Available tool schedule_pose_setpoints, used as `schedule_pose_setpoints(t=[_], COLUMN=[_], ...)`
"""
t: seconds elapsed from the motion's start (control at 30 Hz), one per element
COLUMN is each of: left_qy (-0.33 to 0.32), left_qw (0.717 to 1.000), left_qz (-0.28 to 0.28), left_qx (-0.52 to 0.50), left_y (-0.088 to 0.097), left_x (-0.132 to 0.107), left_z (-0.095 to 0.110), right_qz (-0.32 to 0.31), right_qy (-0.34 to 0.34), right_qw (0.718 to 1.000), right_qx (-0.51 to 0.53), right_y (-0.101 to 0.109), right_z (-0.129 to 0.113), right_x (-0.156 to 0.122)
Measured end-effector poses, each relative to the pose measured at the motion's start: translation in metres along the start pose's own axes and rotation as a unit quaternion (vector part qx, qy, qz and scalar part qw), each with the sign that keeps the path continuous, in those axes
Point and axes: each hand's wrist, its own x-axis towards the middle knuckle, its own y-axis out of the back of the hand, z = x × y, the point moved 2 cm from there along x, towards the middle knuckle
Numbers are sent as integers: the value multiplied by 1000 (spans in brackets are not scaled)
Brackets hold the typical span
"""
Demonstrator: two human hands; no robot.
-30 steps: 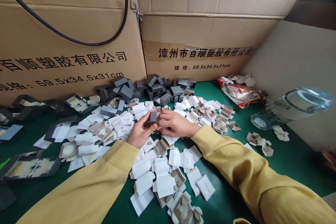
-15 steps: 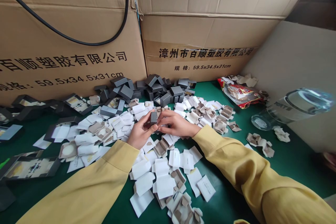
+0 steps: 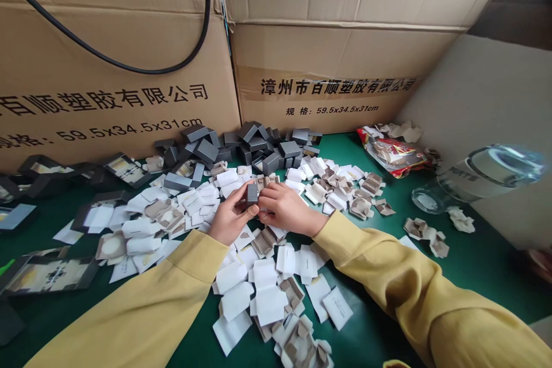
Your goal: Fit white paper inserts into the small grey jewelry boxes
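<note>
Over the green tabletop [image 3: 379, 322] strewn with card inserts [image 3: 269, 305], the grips of the left hand [image 3: 230, 219] and right hand [image 3: 287, 210] pinch one small grey box [image 3: 252, 193]; uneven pressure could drop it among them.

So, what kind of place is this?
Probably a small packing workshop: shipping cartons stand behind a green table strewn with white card inserts and a heap of grey boxes; the left hand and right hand hold one small box.
</note>
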Motion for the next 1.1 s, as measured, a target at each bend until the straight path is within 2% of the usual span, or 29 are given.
schedule_pose_setpoints(t=[0.2,0.4,0.63,0.77,0.87,0.97,1.1], left_qy=[10,20,18,12,-24,-58,-66], left_qw=[1000,999,999,1000,999,998,997], left_qz=[9,24,31,25,28,35,49], left_qx=[2,-13,-13,-12,6,10,-4], left_y=[2,3,3,3,2,0,0], left_x=[0,0,1,-1,-3,-5,-4], left_z=[-3,-4,-5,-3,1,2,2], right_qz=[12,21,33,48,87,116,111], right_qy=[77,85,62,34,-5,-43,-78], right_qw=[995,994,995,985,974,974,975], right_qx=[55,66,77,162,210,189,177], right_y=[5,4,-4,-5,-5,-6,-11], right_z=[6,1,-1,4,9,11,12], right_x=[0,-3,-10,-13,-13,-12,-12])
